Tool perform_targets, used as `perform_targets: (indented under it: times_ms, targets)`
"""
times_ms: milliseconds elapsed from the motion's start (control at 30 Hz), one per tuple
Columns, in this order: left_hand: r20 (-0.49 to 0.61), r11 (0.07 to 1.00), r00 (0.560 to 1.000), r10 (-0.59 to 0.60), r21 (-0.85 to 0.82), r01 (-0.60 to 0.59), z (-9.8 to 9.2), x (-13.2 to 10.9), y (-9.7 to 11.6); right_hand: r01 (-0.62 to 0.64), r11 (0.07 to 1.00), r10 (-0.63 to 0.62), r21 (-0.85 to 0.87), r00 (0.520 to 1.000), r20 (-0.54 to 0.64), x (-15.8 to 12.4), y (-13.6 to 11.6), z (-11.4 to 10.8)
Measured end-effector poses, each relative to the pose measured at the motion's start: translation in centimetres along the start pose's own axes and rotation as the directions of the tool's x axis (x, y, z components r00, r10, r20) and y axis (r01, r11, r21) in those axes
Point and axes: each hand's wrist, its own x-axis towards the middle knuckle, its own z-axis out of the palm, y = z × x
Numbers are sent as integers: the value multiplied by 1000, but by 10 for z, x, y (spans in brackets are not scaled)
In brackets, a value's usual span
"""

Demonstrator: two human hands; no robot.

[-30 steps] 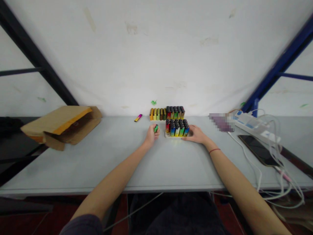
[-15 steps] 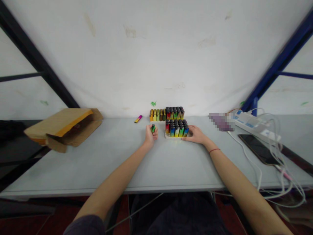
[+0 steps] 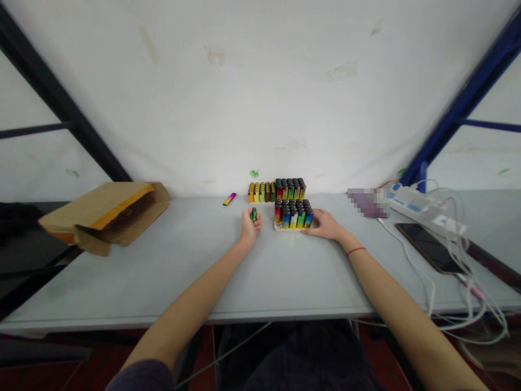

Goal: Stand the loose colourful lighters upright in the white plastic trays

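Note:
My left hand point(image 3: 249, 227) is closed around a green lighter point(image 3: 254, 214), whose top shows above the fingers. To its right stands a white tray point(image 3: 285, 228) filled with upright lighters point(image 3: 293, 214) in several colours with black tops. My right hand point(image 3: 324, 225) grips the tray's right side, thumb at the front corner and fingers behind. Further back, against the wall, stand a block of yellow to dark lighters point(image 3: 261, 193) and another of multicoloured lighters point(image 3: 290, 189). A pink and yellow lighter point(image 3: 229, 199) lies alone to the left of these.
An opened cardboard box point(image 3: 109, 212) rests on the table's left side. On the right are a power strip point(image 3: 425, 209) with white cables, a black phone point(image 3: 429, 247) and a blurred purple item point(image 3: 368, 203). A white wall point(image 3: 260, 98) bounds the table point(image 3: 195, 244) behind.
The view has shifted very slightly. Both hands keep their hold, the left on the green lighter and the right on the tray; the lighters stay in place.

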Motion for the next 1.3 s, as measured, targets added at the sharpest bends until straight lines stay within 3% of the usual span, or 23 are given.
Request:
perform_targets:
  times_ms: [100,200,333,433,500,700,900,1033,1100,1233,1300]
  targets:
    - [2,998,998,61,33,-61,2,-2,-3,10,1000,-10,2,1000,5,0,0,0]
    - [7,960,971,240,145,-239,5,-5,-10,21,1000,-21,6,1000,13,1,0,-1]
    - [97,782,871,482,401,-477,4,-7,-17,27,1000,-27,0,999,18,1,0,-1]
    - [181,632,791,584,510,-583,2,-4,-18,33,999,-33,-5,999,18,1,0,0]
    - [221,617,788,575,516,-594,1,-1,-18,38,999,-38,-1,999,14,1,1,0]
    - [311,691,829,466,457,-560,-1,2,-19,58,998,-58,26,998,-1,0,1,1]
    - [389,569,790,473,550,-611,-5,0,-16,54,998,-54,23,999,3,0,0,1]
    - [386,520,784,487,593,-615,-5,-1,-19,48,999,-48,23,999,4,0,0,1]
    - [417,445,755,506,624,-642,-4,-2,-20,50,998,-51,23,999,4,0,0,1]
    - [534,167,629,565,672,-721,-7,1,-9,66,997,-66,27,998,9,1,-1,0]
    - [519,46,622,587,745,-665,-16,7,3,72,997,-72,28,997,12,1,-3,-1]
